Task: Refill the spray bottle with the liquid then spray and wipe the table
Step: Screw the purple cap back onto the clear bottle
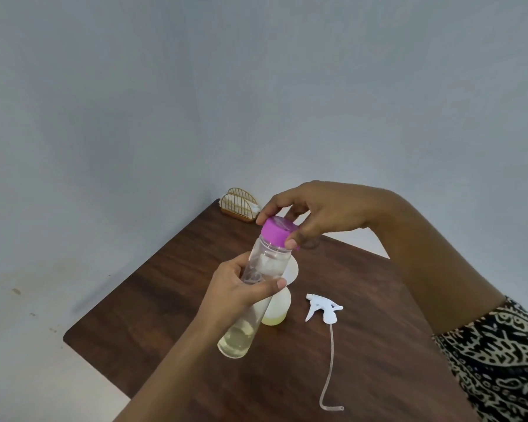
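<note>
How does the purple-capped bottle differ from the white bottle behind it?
The purple-capped bottle is clear; the white bottle is cloudy. The purple-capped bottle is held tilted by the left hand; the white bottle stands on the table. Both hold a little yellowish liquid.

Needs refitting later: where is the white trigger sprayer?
In the head view, the trigger sprayer lies on the wooden table, just right of the small spray bottle, tube trailing toward the person.
</note>
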Demonstrator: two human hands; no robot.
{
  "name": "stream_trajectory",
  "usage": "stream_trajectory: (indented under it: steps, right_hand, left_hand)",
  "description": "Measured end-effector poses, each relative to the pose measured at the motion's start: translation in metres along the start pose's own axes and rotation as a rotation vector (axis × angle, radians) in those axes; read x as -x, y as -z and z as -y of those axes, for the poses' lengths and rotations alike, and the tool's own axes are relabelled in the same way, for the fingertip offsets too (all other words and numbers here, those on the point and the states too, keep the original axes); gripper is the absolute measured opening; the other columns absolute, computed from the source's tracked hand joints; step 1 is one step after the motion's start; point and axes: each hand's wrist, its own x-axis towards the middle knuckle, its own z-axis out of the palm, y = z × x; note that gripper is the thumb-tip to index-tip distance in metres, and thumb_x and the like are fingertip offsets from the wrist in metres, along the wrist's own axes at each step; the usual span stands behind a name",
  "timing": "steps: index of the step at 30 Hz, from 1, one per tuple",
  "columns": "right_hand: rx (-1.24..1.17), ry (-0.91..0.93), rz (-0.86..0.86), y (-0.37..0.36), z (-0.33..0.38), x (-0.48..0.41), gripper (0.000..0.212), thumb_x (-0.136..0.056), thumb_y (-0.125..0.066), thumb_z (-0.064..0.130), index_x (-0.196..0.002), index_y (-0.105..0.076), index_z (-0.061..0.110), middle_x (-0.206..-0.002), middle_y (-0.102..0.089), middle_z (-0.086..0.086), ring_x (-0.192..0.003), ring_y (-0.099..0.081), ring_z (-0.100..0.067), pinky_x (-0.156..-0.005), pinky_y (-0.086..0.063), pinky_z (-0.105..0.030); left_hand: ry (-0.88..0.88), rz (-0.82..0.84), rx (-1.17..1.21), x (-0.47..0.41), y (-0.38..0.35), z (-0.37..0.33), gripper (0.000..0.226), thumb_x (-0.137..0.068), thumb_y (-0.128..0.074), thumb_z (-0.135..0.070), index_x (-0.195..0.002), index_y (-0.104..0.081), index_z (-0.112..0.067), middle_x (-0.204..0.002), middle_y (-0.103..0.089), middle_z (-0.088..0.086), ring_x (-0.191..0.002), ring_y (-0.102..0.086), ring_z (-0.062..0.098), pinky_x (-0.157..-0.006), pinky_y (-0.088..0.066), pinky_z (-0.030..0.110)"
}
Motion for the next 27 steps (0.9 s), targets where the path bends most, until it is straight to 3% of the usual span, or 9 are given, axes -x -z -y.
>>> stream_trajectory:
  steps: [4, 8, 12, 16, 19, 21, 23, 27]
  right_hand:
    - [-0.207, 0.052, 0.157, 0.006, -0.007, -0.001, 0.046, -0.083, -0.066, -0.007, -0.124, -0.057, 0.010, -0.130, -0.056, -0.001, -0.095, -0.063, 0.001, -0.067, -0.049, -0.011]
    - [-0.251, 0.193, 0.253, 0.008, -0.014, -0.008, 0.048, -0.081, -0.064, -0.013, -0.121, -0.056, 0.010, -0.138, -0.051, -0.004, -0.128, -0.049, -0.019, -0.093, -0.049, -0.026]
    - [-0.263, 0.211, 0.330, 0.009, -0.016, -0.013, 0.050, -0.080, -0.060, -0.019, -0.123, -0.053, 0.006, -0.139, -0.049, -0.008, -0.129, -0.047, -0.016, -0.087, -0.048, -0.020]
    - [-0.201, 0.123, 0.340, 0.008, -0.015, -0.012, 0.056, -0.082, -0.066, -0.008, -0.131, -0.050, 0.014, -0.138, -0.051, 0.001, -0.124, -0.052, -0.011, -0.086, -0.048, -0.017]
    - [-0.142, 0.070, 0.287, 0.013, -0.013, -0.007, 0.075, -0.078, -0.073, 0.014, -0.141, -0.035, 0.033, -0.141, -0.040, 0.025, -0.126, -0.039, 0.014, -0.099, -0.036, -0.009]
    - [-0.125, 0.080, 0.186, 0.018, -0.011, -0.002, 0.081, -0.078, -0.073, 0.021, -0.143, -0.030, 0.038, -0.141, -0.034, 0.033, -0.126, -0.031, 0.021, -0.104, -0.031, -0.011]
    - [-0.092, 0.107, 0.168, 0.022, -0.007, 0.000, 0.074, -0.082, -0.071, 0.016, -0.141, -0.034, 0.042, -0.145, -0.032, 0.032, -0.131, -0.030, 0.015, -0.106, -0.031, -0.014]
    - [0.058, 0.106, 0.186, 0.018, 0.003, -0.004, 0.051, -0.086, -0.068, 0.012, -0.128, -0.054, 0.038, -0.135, -0.050, 0.022, -0.119, -0.053, -0.001, -0.097, -0.044, -0.015]
  left_hand:
    - [0.014, 0.073, 0.084, 0.000, 0.000, -0.002, 0.025, -0.067, -0.084, -0.029, -0.090, -0.074, -0.032, -0.092, -0.075, -0.003, -0.088, -0.070, 0.015, -0.078, -0.055, 0.028]
    - [0.054, 0.158, 0.194, -0.001, 0.002, 0.002, 0.052, -0.053, -0.082, -0.037, -0.097, -0.072, -0.012, -0.090, -0.068, 0.017, -0.082, -0.063, 0.030, -0.079, -0.051, 0.040]
    - [0.081, 0.237, 0.209, -0.002, 0.005, 0.006, 0.051, -0.053, -0.081, -0.035, -0.094, -0.070, -0.005, -0.085, -0.064, 0.014, -0.077, -0.060, 0.025, -0.075, -0.049, 0.040]
    - [0.090, 0.239, 0.224, 0.000, 0.006, 0.007, 0.043, -0.054, -0.081, -0.034, -0.090, -0.071, -0.013, -0.085, -0.062, 0.016, -0.076, -0.060, 0.024, -0.074, -0.049, 0.038]
    - [0.056, 0.160, 0.184, -0.001, 0.005, 0.004, 0.042, -0.056, -0.082, -0.037, -0.093, -0.072, -0.019, -0.093, -0.065, 0.023, -0.083, -0.062, 0.029, -0.079, -0.050, 0.039]
    - [0.036, 0.110, 0.154, -0.003, 0.006, 0.000, 0.037, -0.059, -0.081, -0.035, -0.093, -0.073, -0.024, -0.095, -0.071, 0.010, -0.087, -0.068, 0.022, -0.078, -0.053, 0.031]
    - [0.029, 0.084, 0.114, -0.004, 0.006, -0.002, 0.044, -0.055, -0.080, -0.043, -0.095, -0.071, -0.029, -0.094, -0.074, -0.003, -0.091, -0.069, 0.016, -0.080, -0.054, 0.030]
    - [0.023, 0.048, 0.064, -0.006, 0.006, -0.003, 0.046, -0.057, -0.079, -0.045, -0.099, -0.069, -0.030, -0.095, -0.073, -0.007, -0.094, -0.069, 0.016, -0.087, -0.056, 0.036]
